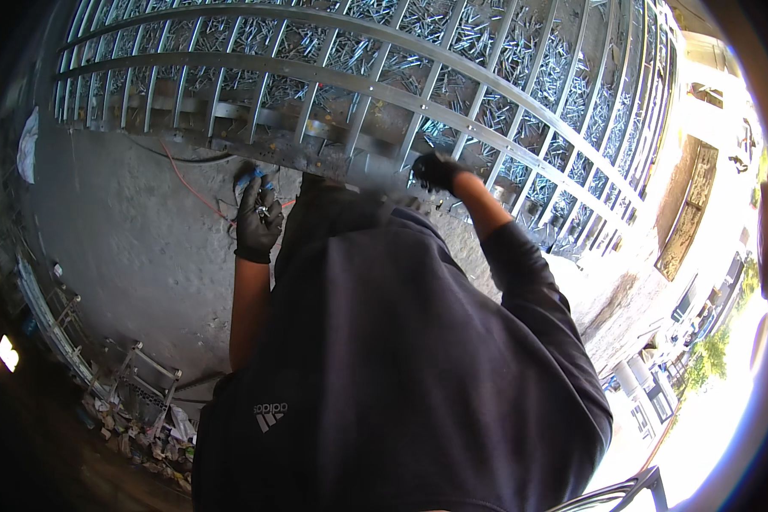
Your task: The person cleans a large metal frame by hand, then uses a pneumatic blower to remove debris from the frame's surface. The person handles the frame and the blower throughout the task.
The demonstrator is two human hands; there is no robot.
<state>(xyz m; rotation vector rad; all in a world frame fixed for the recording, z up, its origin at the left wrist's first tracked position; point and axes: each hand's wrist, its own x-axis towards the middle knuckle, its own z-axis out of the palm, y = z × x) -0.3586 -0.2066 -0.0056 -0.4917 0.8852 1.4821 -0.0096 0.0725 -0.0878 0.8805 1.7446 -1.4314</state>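
My left hand [258, 224], in a black glove, is closed round a small tool with a blue part [253, 178] and a silvery part. Its exact kind cannot be made out. Near it a thin orange cord [185, 182] runs across the floor. My right hand [438, 172], also black-gloved, has curled fingers at the near edge of a long metal railing frame [375, 88]. What those fingers hold, if anything, is hidden. Slim upright bars cross the frame's two long rails.
Heaps of short shiny metal pieces [486, 34] lie beneath and beyond the bars. Grey concrete floor [136, 256] stretches to my left. A metal stand [149, 375] and a pile of scraps [145, 435] sit at the lower left. On the right is a wooden plank [688, 212].
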